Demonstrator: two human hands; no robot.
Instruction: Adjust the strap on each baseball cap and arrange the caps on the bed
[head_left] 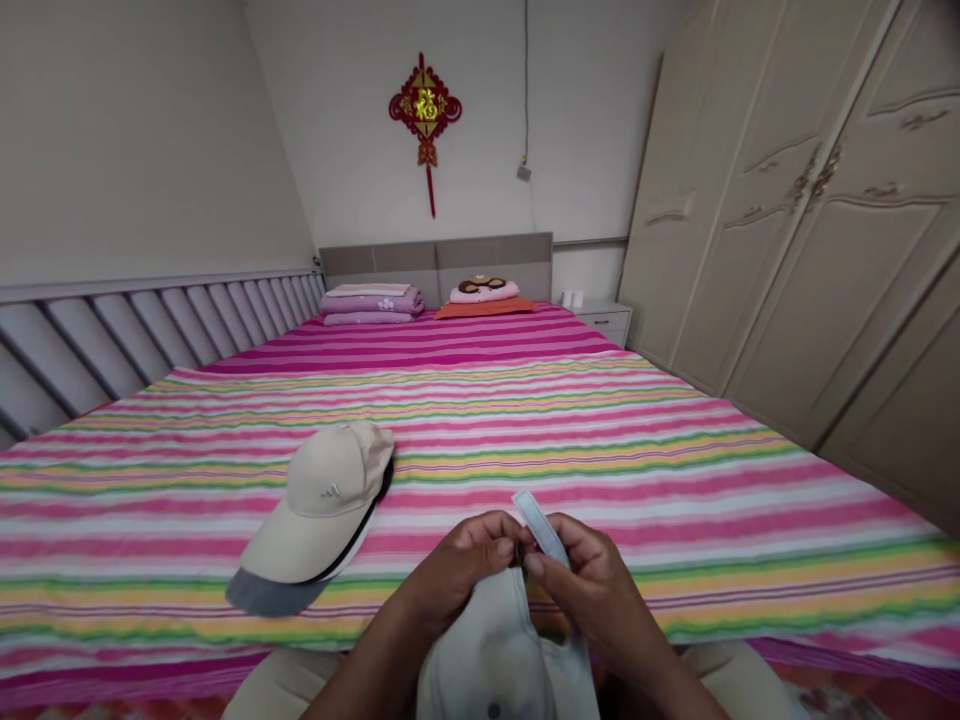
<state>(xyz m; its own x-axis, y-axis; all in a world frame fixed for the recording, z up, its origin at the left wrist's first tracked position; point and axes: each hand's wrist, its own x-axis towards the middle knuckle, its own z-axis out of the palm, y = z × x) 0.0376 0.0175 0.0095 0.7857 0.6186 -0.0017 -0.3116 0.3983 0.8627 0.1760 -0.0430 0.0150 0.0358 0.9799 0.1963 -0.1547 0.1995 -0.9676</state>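
Observation:
A pale baseball cap (487, 650) is held over my lap, its back opening turned up toward my hands. My left hand (476, 555) pinches the cap near the buckle end of its back strap. In my right hand (585, 575) the light blue-grey strap (541, 525) is gripped between thumb and fingers, its loose end sticking up. The fingertips of both hands nearly meet at the strap, and the buckle itself is mostly hidden by them. To the left, a beige cap (337, 480) with a grey brim edge lies on the bed, apart from my hands.
The bed (465, 410) has a striped sheet, with folded bedding (371, 303) and a pink pillow (484, 290) by the headboard (435, 262). A railing (165, 330) runs along the left. On the right stand a wardrobe (780, 220) and a nightstand (604, 320).

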